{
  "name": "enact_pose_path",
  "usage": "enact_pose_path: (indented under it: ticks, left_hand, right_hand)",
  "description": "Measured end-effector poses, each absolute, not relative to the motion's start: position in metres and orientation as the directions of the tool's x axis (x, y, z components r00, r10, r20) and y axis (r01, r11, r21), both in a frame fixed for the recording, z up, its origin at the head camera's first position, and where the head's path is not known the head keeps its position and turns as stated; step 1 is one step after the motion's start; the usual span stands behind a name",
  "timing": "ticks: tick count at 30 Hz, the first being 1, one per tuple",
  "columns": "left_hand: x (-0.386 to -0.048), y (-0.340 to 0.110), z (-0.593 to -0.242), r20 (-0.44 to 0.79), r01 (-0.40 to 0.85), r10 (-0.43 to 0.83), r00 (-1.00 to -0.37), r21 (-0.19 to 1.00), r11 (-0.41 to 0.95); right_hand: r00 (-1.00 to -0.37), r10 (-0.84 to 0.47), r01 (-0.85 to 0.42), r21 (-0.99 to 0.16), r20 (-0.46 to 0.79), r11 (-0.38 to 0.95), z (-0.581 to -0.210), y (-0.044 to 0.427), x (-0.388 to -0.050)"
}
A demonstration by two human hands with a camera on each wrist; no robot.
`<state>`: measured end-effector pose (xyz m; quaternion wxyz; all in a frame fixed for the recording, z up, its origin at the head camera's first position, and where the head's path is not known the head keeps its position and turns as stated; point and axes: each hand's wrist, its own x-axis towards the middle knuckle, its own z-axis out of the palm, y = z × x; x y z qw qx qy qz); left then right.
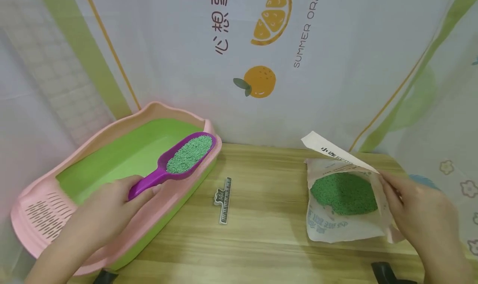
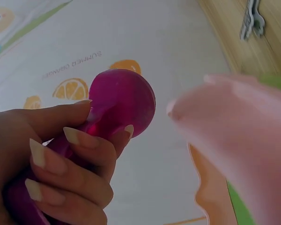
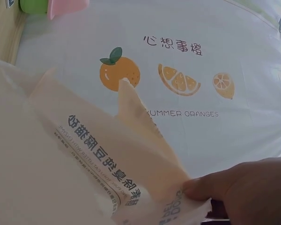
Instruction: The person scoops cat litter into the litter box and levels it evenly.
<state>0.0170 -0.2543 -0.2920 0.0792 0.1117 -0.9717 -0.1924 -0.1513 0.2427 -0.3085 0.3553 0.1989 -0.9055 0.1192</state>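
Note:
In the head view my left hand [image 1: 108, 213] grips the handle of a purple scoop [image 1: 145, 183] heaped with green pellets [image 1: 190, 155]. The scoop is above the near rim of a pink and green litter box [image 1: 157, 205]. In the left wrist view my fingers curl round the purple handle, and the scoop's underside [image 2: 124, 103] shows. On the right, my right hand [image 1: 422, 209] pinches the top edge of an open white bag of cat litter [image 1: 336, 230], with green pellets [image 1: 345, 194] inside. The bag's printed side [image 3: 84, 154] fills much of the right wrist view.
A small ruler-like clip [image 1: 225, 201] with a bear shape lies on the wooden table [image 1: 261, 221] between the box and the bag. Behind stands a white curtain [image 1: 179, 68] printed with oranges. Slots [image 1: 46, 213] pierce the box's pink front ledge.

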Motion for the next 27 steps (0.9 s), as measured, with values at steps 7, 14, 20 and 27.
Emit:
enact_pose_path:
  ticks: [7, 14, 20, 27]
  left_hand:
    - [0.02, -0.285, -0.28, 0.106, -0.181, -0.242, -0.964, 0.404, 0.897]
    - [0.018, -0.319, -0.267, 0.099, -0.2, -0.252, -0.963, 0.369, 0.908]
    - [0.01, -0.34, -0.268, 0.086, -0.19, -0.233, -0.969, 0.349, 0.918]
    - [0.001, -0.358, -0.273, 0.112, -0.154, -0.202, -0.973, 0.338, 0.929]
  right_hand:
    - [-0.609, -0.307, -0.488, -0.041, 0.732, 0.872, -0.311, 0.244, -0.153]
    - [-0.588, -0.314, -0.497, -0.027, 0.745, 0.867, -0.311, 0.242, -0.154]
    - [-0.6, -0.309, -0.484, -0.027, 0.738, 0.875, -0.311, 0.24, -0.155]
    - [-0.598, -0.3, -0.48, -0.032, 0.743, 0.877, -0.311, 0.241, -0.154]
